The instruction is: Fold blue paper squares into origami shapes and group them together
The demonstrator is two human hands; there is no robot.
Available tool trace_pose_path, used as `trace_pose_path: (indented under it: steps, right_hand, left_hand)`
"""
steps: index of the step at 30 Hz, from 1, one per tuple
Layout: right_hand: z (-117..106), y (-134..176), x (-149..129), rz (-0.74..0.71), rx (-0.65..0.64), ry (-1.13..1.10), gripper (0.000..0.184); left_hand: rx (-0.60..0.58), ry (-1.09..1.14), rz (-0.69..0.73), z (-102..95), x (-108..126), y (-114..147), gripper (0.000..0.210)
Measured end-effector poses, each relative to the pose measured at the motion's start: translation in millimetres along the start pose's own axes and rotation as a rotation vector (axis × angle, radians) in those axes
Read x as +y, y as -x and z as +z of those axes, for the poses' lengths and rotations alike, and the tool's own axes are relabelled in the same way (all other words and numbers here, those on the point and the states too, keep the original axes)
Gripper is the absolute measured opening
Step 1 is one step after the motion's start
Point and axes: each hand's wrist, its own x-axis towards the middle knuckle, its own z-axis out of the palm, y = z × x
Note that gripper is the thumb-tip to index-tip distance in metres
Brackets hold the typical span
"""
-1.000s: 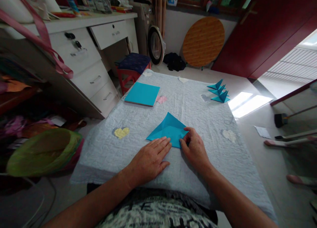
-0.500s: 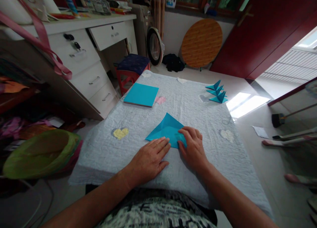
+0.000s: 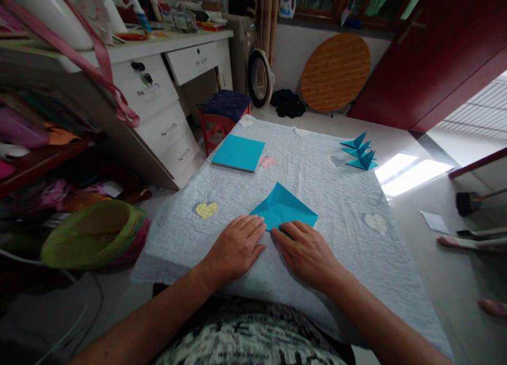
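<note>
A sheet of blue origami paper (image 3: 287,206), folded to a triangle-like shape with a peak pointing away from me, lies on the cloth-covered table. My left hand (image 3: 240,246) rests flat at its near left edge, fingertips on the paper and thumb apart. At the near edge, just right of that, my right hand (image 3: 307,249) has its fingers bent and closed on the paper, covering part of it. Farther left is a square stack of blue paper (image 3: 238,153). Several folded blue pieces with upright points (image 3: 361,153) stand in a row at the far right.
The quilted light cloth (image 3: 332,196) has heart patches. A red stool (image 3: 222,114) touches the far left side, near a white desk (image 3: 158,101). A green-lined bin (image 3: 91,233) stands at left. Behind are a round wooden board (image 3: 336,72) and an open washing machine door (image 3: 259,78).
My right hand has moved from the paper's right corner to its near edge, beside my left hand, uncovering that corner. The whole view has shifted slightly.
</note>
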Motion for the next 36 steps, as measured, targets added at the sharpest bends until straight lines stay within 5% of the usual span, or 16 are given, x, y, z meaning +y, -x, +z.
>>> trace_pose_path:
  steps: [12, 21, 36]
  right_hand:
    - [-10.0, -29.0, -13.4, -0.03, -0.197, -0.044, 0.016]
    - [3.9, -23.9, -4.0, -0.043, -0.108, -0.11, 0.05]
    - [6.4, -28.8, -8.4, -0.05, -0.098, -0.046, 0.056]
  left_hand:
    - [0.019, 0.272, -0.409, -19.2, -25.2, -16.9, 0.006]
    - [-0.002, 0.174, -0.456, -14.5, -28.3, -21.2, 0.005]
    - [0.032, 0.074, -0.445, -14.1, -35.3, -10.5, 0.008]
